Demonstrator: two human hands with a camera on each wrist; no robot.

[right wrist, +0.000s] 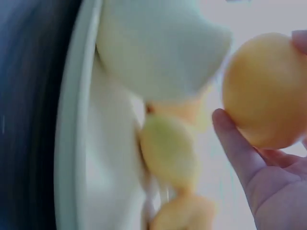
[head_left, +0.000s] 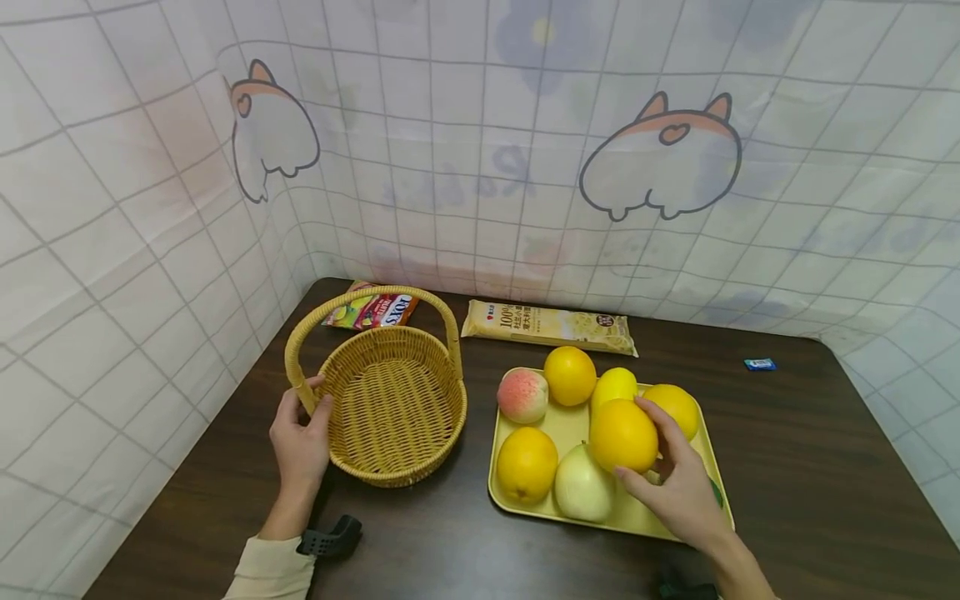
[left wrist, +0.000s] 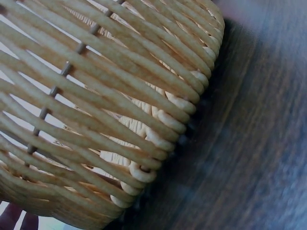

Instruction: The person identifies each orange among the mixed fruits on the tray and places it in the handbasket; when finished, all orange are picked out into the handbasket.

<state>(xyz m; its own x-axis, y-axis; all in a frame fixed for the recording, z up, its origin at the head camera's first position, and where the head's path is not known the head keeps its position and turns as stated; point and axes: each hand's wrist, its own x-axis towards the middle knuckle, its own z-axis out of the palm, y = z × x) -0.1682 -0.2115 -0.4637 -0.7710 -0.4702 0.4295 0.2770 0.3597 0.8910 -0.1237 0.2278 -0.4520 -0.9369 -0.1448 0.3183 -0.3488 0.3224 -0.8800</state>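
Observation:
A round wicker basket (head_left: 393, 400) with a tall arched handle stands on the table, nothing inside it. At its left side my left hand (head_left: 300, 437) grips the rim at the foot of the handle; the left wrist view is filled by the woven wall (left wrist: 96, 105). Over a pale yellow tray (head_left: 558, 427), my right hand (head_left: 686, 483) holds an orange (head_left: 624, 435) between thumb and fingers. In the right wrist view that orange (right wrist: 266, 91) is raised beside a pale green round fruit (right wrist: 160, 43), which sits in the tray.
Also in the tray are a peach (head_left: 523, 395), a yellow lemon-like fruit (head_left: 615, 387) and several oranges (head_left: 527, 464). A green thing (head_left: 717, 493) is mostly hidden by my right hand. Behind lie a FOX'S candy bag (head_left: 375, 310), a long noodle packet (head_left: 551, 327) and a small blue packet (head_left: 761, 364).

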